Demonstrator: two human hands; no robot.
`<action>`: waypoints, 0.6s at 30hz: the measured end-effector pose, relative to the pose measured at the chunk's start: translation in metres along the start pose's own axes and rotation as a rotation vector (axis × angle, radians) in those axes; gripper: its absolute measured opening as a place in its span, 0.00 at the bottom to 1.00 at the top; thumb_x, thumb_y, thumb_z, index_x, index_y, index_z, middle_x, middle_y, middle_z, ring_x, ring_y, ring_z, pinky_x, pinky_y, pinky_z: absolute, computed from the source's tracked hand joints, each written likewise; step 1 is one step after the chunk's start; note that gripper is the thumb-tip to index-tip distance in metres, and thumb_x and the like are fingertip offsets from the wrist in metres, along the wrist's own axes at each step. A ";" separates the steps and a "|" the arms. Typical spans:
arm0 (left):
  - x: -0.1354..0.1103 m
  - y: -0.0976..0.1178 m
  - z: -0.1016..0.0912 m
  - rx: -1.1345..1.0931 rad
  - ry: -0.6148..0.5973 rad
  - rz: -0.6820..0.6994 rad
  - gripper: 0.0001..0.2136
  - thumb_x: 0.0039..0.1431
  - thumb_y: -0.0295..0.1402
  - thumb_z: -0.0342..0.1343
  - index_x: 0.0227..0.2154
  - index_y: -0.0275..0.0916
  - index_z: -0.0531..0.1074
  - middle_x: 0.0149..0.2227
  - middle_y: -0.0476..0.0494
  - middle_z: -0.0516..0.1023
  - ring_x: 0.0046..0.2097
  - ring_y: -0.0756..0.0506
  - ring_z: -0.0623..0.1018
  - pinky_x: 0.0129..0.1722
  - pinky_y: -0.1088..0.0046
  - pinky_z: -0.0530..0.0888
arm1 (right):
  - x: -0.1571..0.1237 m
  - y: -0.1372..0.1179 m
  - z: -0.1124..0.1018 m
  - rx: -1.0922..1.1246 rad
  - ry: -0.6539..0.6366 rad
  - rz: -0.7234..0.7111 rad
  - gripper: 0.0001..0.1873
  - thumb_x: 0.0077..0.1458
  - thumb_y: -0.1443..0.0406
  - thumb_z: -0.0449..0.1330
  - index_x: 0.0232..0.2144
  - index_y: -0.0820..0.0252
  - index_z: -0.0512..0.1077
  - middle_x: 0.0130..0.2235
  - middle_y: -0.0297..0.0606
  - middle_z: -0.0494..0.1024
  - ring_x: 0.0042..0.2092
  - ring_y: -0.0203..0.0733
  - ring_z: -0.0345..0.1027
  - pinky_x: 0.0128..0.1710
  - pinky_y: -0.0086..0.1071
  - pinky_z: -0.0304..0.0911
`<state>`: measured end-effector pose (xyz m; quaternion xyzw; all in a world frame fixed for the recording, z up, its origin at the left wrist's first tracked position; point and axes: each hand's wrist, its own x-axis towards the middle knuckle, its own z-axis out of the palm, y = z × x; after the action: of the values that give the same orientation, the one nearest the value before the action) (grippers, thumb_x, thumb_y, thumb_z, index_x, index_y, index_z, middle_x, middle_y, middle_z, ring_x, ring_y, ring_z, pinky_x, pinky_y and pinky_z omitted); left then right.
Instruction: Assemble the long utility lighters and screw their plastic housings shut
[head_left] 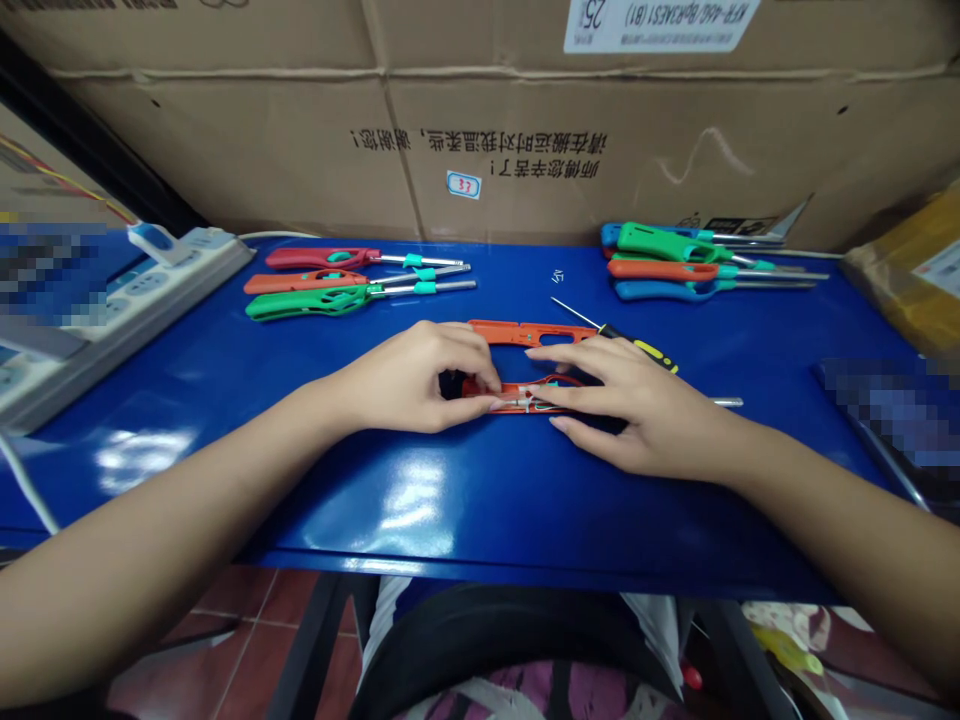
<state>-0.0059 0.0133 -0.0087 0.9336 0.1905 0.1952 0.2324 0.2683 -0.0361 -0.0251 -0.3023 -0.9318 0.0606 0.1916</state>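
Observation:
An opened orange gas lighter lies on the blue table between my hands, its inner parts and a thin wire exposed. The thumb and index finger of my left hand pinch at its handle end; any small part between the fingertips is hidden. My right hand spans the other end, index finger pressing on the inner parts and thumb at the near edge. Past that hand sticks out the lighter's metal tube. Just behind lies the loose orange casing half. A black-and-yellow screwdriver lies beyond my right hand.
Several lighters lie at the back left, and several more at the back right. A white power strip runs along the left side. A cardboard box walls off the back. At right sits a dark, blurred-out device.

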 end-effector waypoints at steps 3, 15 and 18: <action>-0.001 -0.002 -0.002 0.019 -0.013 -0.002 0.05 0.63 0.32 0.61 0.37 0.39 0.82 0.35 0.43 0.82 0.38 0.46 0.80 0.43 0.70 0.75 | -0.002 0.001 -0.002 -0.169 -0.088 -0.096 0.21 0.67 0.61 0.56 0.60 0.56 0.73 0.68 0.53 0.65 0.62 0.58 0.66 0.58 0.56 0.62; -0.002 0.007 -0.006 0.328 -0.079 0.074 0.11 0.68 0.35 0.54 0.39 0.41 0.83 0.37 0.43 0.82 0.40 0.46 0.79 0.40 0.71 0.74 | 0.004 -0.009 -0.003 -0.293 -0.090 -0.142 0.19 0.67 0.63 0.56 0.57 0.61 0.74 0.66 0.50 0.70 0.59 0.56 0.70 0.59 0.55 0.61; -0.004 0.002 -0.004 0.276 -0.050 0.072 0.10 0.67 0.34 0.55 0.40 0.39 0.82 0.38 0.43 0.82 0.40 0.45 0.80 0.42 0.71 0.75 | 0.004 -0.003 -0.011 -0.189 0.009 -0.034 0.21 0.67 0.64 0.55 0.60 0.60 0.71 0.66 0.49 0.69 0.62 0.54 0.67 0.59 0.52 0.61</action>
<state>-0.0100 0.0113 -0.0056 0.9675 0.1760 0.1519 0.0995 0.2680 -0.0368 -0.0131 -0.3035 -0.9374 -0.0321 0.1676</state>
